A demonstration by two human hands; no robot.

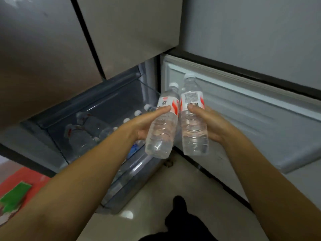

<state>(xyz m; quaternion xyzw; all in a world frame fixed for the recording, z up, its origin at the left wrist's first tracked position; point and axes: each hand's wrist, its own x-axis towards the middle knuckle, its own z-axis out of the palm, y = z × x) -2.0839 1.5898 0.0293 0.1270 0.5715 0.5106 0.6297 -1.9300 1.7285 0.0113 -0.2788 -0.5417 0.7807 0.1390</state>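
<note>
The fridge (pixel 52 49) fills the upper half of the view with its upper doors closed. Its lower right door (pixel 251 115) is swung open toward three o'clock. A clear drawer (pixel 133 173) is pulled out over the pale floor (pixel 156 197), at about nine o'clock from the hands. It holds several more water bottles (pixel 83 136), with a row of white caps showing. A red mat with a green patch (pixel 15 195) sits in the eight o'clock corner.

At centre, the left hand (pixel 144 126) is wrapped round the left bottle (pixel 161 133) with the thumb on the label. The right hand (pixel 206 122) grips the right bottle (pixel 194 134) the same way. The two bottles are held in the air side by side, touching or very nearly so. Their caps point to twelve o'clock, just right of the drawer and in front of the open door.

Both look full and sealed, so each should be fairly heavy for its size. The thin ribbed plastic will likely dent under a hard squeeze and could be slick if chilled — though no moisture shows. The surest hold is probably round the waist, where the label meets the ribs.
</note>
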